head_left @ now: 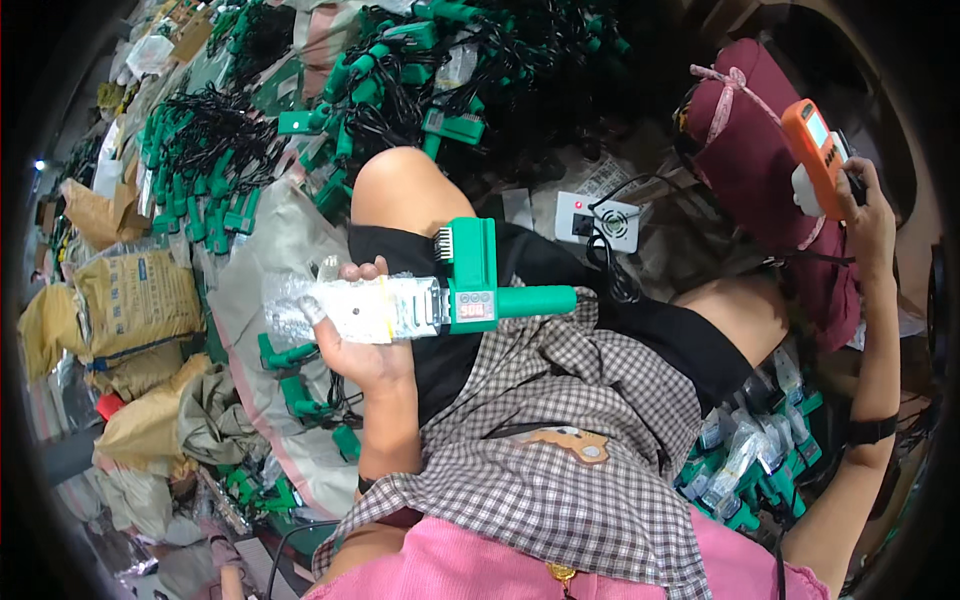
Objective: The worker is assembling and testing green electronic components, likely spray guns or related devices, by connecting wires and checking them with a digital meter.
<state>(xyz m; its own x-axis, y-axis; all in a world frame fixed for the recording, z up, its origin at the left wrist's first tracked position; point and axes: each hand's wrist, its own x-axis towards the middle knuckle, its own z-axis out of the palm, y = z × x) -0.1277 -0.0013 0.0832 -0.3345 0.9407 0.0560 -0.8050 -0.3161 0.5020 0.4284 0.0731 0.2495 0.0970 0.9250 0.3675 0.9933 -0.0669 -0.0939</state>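
My left hand (365, 350) is closed around the clear-wrapped, silver metal end of a green handheld electrical tool (480, 262). The tool lies level above my lap, its round green handle pointing right. A small lit red display sits on its body, and a row of metal pins shows on its upper block. Far out to the right, my right hand (868, 205) grips an orange handheld meter (815, 150) with a lit screen and dark buttons. The meter is raised beside a plum-coloured padded cushion (735, 120). Part of a white piece shows behind the meter.
A white box (597, 222) with a fan grille, red light and black cord lies beyond my lap. Heaps of green tools (195, 170) with tangled black cables fill the far left. Yellow sacks (140, 300) stand at left. Wrapped green tools (745, 465) lie at lower right.
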